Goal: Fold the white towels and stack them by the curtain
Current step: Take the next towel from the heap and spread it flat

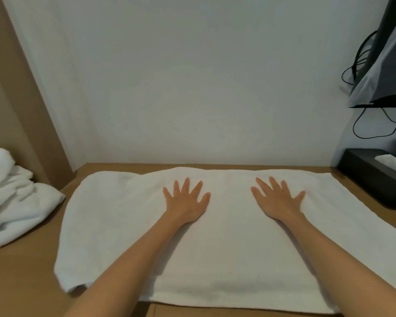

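Head view: left hand point(186, 202) and right hand point(278, 200) press flat, fingers spread, on the towel point(114, 225) laid over the table point(21, 282), probably smoothing it before a fold. Towel pile point(16, 197) sits beside the curtain point(14, 110).

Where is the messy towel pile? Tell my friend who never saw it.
Find the brown wooden table below the pale wall. Go to its left end. The pile of crumpled white towels sits there, lumpy and bunched, unlike the flat white towel spread mid-table.
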The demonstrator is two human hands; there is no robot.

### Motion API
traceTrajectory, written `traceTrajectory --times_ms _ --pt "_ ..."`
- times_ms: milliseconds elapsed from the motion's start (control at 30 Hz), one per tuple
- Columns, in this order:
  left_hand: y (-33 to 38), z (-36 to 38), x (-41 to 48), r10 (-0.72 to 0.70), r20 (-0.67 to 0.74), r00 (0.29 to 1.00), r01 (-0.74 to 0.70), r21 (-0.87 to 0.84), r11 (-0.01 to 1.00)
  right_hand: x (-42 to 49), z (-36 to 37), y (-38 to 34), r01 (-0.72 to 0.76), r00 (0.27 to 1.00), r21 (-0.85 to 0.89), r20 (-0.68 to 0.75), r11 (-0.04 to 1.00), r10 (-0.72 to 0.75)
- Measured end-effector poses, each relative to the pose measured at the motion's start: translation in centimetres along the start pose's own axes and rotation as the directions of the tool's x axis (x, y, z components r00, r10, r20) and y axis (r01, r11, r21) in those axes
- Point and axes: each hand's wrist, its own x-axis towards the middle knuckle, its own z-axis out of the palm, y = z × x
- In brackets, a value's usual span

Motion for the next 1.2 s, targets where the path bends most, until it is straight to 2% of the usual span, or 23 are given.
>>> traceTrajectory --times_ms 100,167,267,400,500,533,600,700,833,867,933,1000,1067,1133,1200 --pt "-0.1 -1.0 -0.4 0.105 0.016 0.994 -0.102 -0.118 0.988 -0.2 -0.4 0.2 -0.013 1.000 0.000 0.015 1.000 0.013" --pt "-1.2 -2.0 -0.9 0.104 -0.056 0.993 -0.114 -0.231 0.966 -0.5 -0.8 -0.3 -0.005 1.000 -0.003 0.003 1.000 0.005" --pt "-4.4 -3.9 -2.0 0.025 -0.237 0.971 -0.096 -0.296 0.950 -1.2 -0.9 -2.3 0.102 0.987 0.004 -0.125 0.995 -0.101" --pt "-10.2 -5.4 -4.3 -0.089 -0.414 0.906 -0.065 -0.343 0.937 -2.3 -0.9 -8.2 0.310 0.931 0.093 -0.233 0.946 -0.282" --pt "-14.0 -5.5 -5.7 -0.247 -0.525 0.814 0.099 -0.293 0.951 -2.9 -0.5 -13.1 0.435 0.881 0.140 -0.270 0.890 -0.388" --pt "-15.2 -5.5 -6.2 -0.329 -0.522 0.787 0.193 -0.299 0.935 -3.1 -0.3 -14.9 0.483 0.860 0.160 -0.273 0.861 -0.432" --pt "-17.6 -5.7 -6.9 -0.490 -0.416 0.766 0.363 -0.350 0.864 -3.7 0.5 -18.5 0.577 0.808 0.194 -0.272 0.793 -0.522" --pt "-20.3 -5.7 -7.6 -0.591 -0.212 0.778 0.496 -0.370 0.786 -4.4 1.8 -23.1 0.696 0.715 0.179 -0.253 0.695 -0.652" --pt "-21.6 -5.3 -7.9 -0.601 -0.115 0.791 0.551 -0.294 0.781 -4.5 3.6 -27.2 0.724 0.689 0.187 -0.189 0.664 -0.699" --pt "-21.7 -5.3 -7.9 -0.588 -0.116 0.800 0.530 -0.322 0.784 -4.5 4.1 -27.6 0.719 0.695 0.180 -0.177 0.671 -0.697" --pt "-21.6 -5.7 -7.8 -0.516 -0.129 0.847 0.392 -0.505 0.769 -4.6 5.1 -27.6 0.706 0.709 0.177 -0.176 0.686 -0.683" --pt "-21.2 -6.5 -8.1 -0.390 -0.164 0.906 0.140 -0.754 0.642 -4.5 5.9 -27.2 0.683 0.730 0.207 -0.215 0.700 -0.649" --pt "-20.6 -7.4 -9.0 -0.279 -0.165 0.946 -0.045 -0.920 0.389 -4.3 6.0 -26.9 0.649 0.759 0.253 -0.281 0.718 -0.587" --pt "-19.8 -8.3 -10.1 -0.105 -0.107 0.989 -0.092 -0.985 0.143 -4.3 5.7 -26.8 0.626 0.776 0.285 -0.324 0.726 -0.541" --pt "-19.3 -8.8 -10.9 0.077 -0.071 0.994 -0.064 -0.994 -0.088 -4.5 5.4 -26.8 0.613 0.787 0.331 -0.337 0.717 -0.517"
